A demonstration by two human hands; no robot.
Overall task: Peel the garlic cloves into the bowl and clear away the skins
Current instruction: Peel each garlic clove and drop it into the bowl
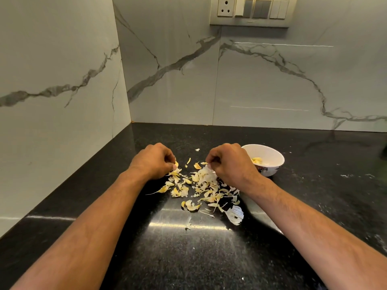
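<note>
A heap of pale yellow and white garlic skins [199,185] lies scattered on the black granite counter between my hands. My left hand [154,161] is curled at the heap's left edge, its fingertips pinching a yellowish skin piece. My right hand [228,162] is curled over the heap's right side, fingertips pinching white skins. A white bowl [272,155] with a printed pattern stands just right of my right hand, partly hidden by it, and holds peeled cloves [257,160].
Marble-look walls meet in a corner at the back left. A switch and socket panel [251,10] sits high on the back wall. A patterned white scrap [235,214] lies at the heap's near right. Small white flecks dot the counter to the right.
</note>
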